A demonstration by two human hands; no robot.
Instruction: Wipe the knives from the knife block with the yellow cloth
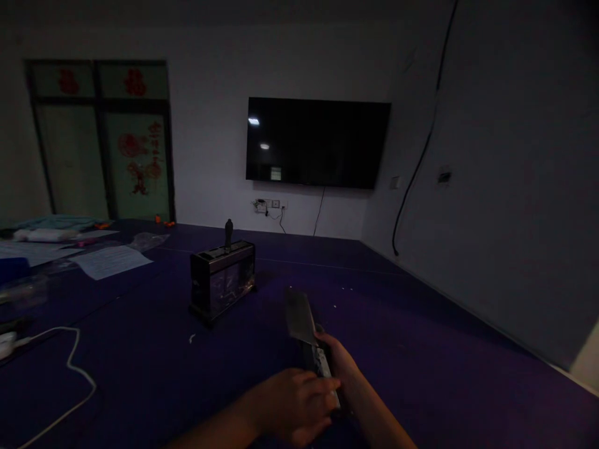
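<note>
A cleaver (300, 317) points up and away from me, its broad grey blade over the purple surface. Below the blade, a dark handle part with a pale, patchy strip (322, 362) runs down toward me. My left hand (299, 402) is closed with its fingers over the lower end of this strip. On the other side, my right hand (340, 360) grips beside the blade's heel, its thumb near the metal. Its other fingers are mostly hidden. Ahead and left stands a knife block (224, 274) with clear sides and one dark handle (228, 236) sticking out of the top.
The purple surface (262, 358) reaches to the walls, with small white scraps on it. Papers (112, 262), clear plastic (147, 241) and a white cable (77, 362) lie at left. A television (318, 143) hangs on the far wall; a black cable (416, 168) hangs at right.
</note>
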